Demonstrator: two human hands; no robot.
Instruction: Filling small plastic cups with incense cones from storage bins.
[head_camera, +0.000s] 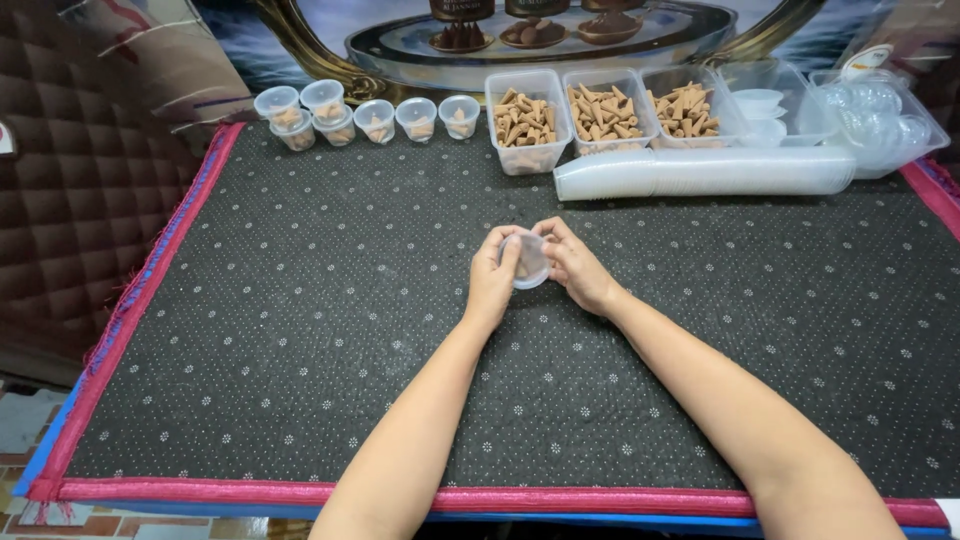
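My left hand (491, 280) and my right hand (577, 268) meet over the middle of a dark dotted mat (300, 330). Together they grip a small clear plastic cup (529, 261) with a lid on it; brown cone pieces show faintly inside. Fingers of both hands wrap its rim, hiding much of the cup.
Several small lidded cups (340, 115) with cones stand in a row at the mat's far left. Three clear tubs of brown cones (600, 115) sit at the back centre. A lying stack of empty cups (700, 172) and a tub of lids (880, 115) are at the back right.
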